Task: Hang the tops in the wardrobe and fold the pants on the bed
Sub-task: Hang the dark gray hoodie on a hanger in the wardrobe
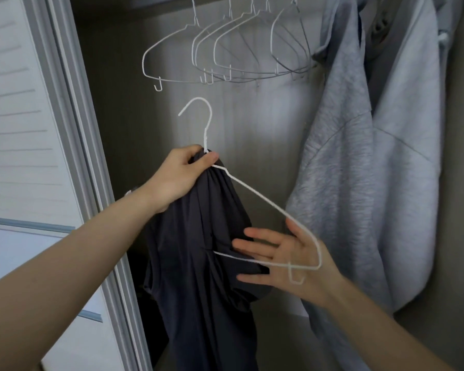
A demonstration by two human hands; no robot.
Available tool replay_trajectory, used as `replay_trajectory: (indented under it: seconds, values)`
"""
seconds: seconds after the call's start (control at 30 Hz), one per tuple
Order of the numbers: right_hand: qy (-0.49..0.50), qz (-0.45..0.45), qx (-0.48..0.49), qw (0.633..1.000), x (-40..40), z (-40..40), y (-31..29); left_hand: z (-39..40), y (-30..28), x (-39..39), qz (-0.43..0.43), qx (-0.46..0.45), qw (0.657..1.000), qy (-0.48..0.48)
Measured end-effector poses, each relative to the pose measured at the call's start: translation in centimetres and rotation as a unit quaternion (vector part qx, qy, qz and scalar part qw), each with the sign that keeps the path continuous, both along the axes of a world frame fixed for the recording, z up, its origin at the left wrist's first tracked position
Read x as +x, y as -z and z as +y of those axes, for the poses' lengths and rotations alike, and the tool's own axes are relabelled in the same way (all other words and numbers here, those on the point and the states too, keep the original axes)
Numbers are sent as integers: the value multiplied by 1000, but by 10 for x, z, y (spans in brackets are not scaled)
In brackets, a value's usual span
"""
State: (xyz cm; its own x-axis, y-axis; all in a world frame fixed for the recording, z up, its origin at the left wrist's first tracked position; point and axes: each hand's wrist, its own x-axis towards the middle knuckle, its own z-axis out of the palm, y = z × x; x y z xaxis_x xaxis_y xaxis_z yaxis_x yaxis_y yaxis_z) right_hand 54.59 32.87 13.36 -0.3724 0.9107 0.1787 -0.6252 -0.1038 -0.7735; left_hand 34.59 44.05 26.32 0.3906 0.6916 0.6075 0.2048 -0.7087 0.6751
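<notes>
Left hand (181, 178) pinching dark top (198, 250) bunched at neck of white hanger (265, 207), in front of open wardrobe. Right hand (287, 259) spreading fingers behind hanger's bare right shoulder — holding nothing. Fabric needing pulling rightward over that bare arm, evenly, before hooking up among empty hangers (225, 54) — grey tops (373, 143) hanging right.

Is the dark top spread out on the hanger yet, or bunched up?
Bunched. The dark top is gathered at the neck of the white hanger in the left hand, leaving the hanger's right side bare.
</notes>
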Motion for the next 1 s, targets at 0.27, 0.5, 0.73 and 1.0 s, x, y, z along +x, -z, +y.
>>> replay_trajectory:
  seconds: [0.27,0.5,0.73,1.0]
  values:
    - [182,-359,79,912,-31,23,22,-20,-6,20,-104,-241,961,87]
    - [551,-515,233,613,-41,17,42,-20,-4,18,-127,-270,952,67]
    - [294,-544,294,729,-50,10,44,-19,-1,17,-134,-293,944,65]
    - [334,-364,188,849,-63,6,30,-15,4,8,-156,-338,926,60]
